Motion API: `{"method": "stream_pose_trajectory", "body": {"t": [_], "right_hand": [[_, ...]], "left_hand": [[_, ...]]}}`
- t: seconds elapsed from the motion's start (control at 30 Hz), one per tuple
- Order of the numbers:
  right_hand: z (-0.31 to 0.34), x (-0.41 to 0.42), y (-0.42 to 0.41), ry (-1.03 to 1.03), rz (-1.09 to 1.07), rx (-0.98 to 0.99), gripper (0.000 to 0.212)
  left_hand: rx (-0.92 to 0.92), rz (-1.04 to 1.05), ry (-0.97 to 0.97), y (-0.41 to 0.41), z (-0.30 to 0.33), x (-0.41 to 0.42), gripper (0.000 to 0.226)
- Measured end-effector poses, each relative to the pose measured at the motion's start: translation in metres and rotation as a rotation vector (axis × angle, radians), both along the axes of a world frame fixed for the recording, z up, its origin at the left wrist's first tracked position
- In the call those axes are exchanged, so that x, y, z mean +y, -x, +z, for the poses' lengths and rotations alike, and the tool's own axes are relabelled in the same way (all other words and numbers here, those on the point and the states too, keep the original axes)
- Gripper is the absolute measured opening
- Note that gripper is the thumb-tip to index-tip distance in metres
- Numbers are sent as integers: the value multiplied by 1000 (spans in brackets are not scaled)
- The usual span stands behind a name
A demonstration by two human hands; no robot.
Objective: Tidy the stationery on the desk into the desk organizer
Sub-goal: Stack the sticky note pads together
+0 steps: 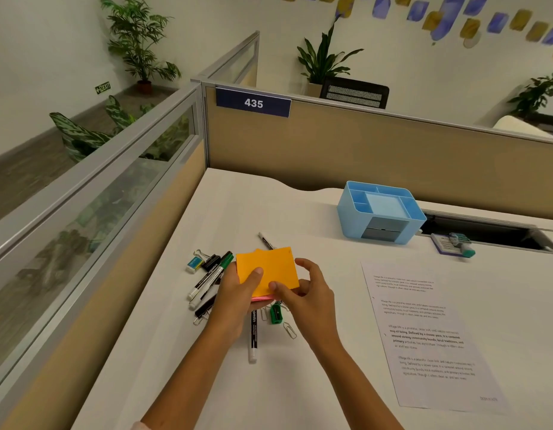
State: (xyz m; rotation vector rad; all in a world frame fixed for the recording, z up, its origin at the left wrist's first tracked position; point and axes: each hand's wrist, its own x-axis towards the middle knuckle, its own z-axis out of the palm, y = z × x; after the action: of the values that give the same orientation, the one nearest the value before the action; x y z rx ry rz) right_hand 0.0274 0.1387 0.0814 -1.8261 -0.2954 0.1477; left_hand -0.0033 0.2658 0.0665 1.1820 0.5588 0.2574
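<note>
Above a white desk (pixel 300 383) in an office cubicle, two bare hands hold a pad of orange sticky notes (pixel 269 268) with a pink layer showing at its lower edge. The left hand (pixel 238 293) grips the pad from the left, thumb pressed on its orange face. The right hand (pixel 303 293) pinches the lower right corner between thumb and fingers. The top sheets sit slightly askew, one corner poking up behind the others.

Under and around the hands lies a loose pile: several markers (pixel 206 279), a white eraser (pixel 195 263), a black binder clip (pixel 210 261), a green pencil sharpener (pixel 275 315) and paper clips (pixel 290 329). A light blue desk organizer (pixel 380 212) stands well apart at the back right, its compartments looking empty. Just beside it, to the right, lies a stapler (pixel 453 243). A printed sheet of paper (pixel 430 330) lies to the right of the hands.

The likely risk is that the uneven top sheets fan out or peel off while the pad is carried, since the grip catches only its edges. A pad that is not squared up may also catch on the organizer's dividers.
</note>
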Motion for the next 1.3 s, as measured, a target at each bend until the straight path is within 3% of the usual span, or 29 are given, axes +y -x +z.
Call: {"method": "stream_pose_trajectory", "body": {"t": [0.17, 0.33, 0.53, 0.67, 0.73, 0.8, 0.87, 0.97, 1.07, 1.17, 1.3], "right_hand": [[-8, -5, -4, 2, -12, 36, 37], [-16, -2, -7, -143, -60, 188, 17], [-29, 2, -10, -178, -18, 370, 11], [-36, 7, -10, -119, 15, 391, 16], [-37, 9, -11, -105, 119, 422, 31], [-35, 10, -18, -18, 227, 429, 45], [-33, 16, -31, 91, 267, 358, 36], [-32, 27, -66, 273, 163, 70, 22], [-36, 42, -104, 602, 259, -183, 43], [-41, 61, -125, 982, 459, -278, 68], [-43, 81, -135, 1207, 540, -319, 86]], "left_hand": [[-50, -56, 20, 0, -9, 11, 41], [-26, -130, -5, 3, -22, 21, 48], [-31, -167, -223, 13, -35, 34, 69], [18, -146, -237, 18, -43, 40, 35], [67, -132, -290, 20, -48, 44, 23], [86, -116, -347, 23, -51, 47, 20], [74, -98, -334, 25, -53, 51, 20], [53, -77, -264, 31, -59, 57, 22], [69, -78, -253, 39, -66, 56, 24], [41, -73, -266, 44, -69, 53, 25], [35, -51, -313, 47, -70, 51, 26]]}}
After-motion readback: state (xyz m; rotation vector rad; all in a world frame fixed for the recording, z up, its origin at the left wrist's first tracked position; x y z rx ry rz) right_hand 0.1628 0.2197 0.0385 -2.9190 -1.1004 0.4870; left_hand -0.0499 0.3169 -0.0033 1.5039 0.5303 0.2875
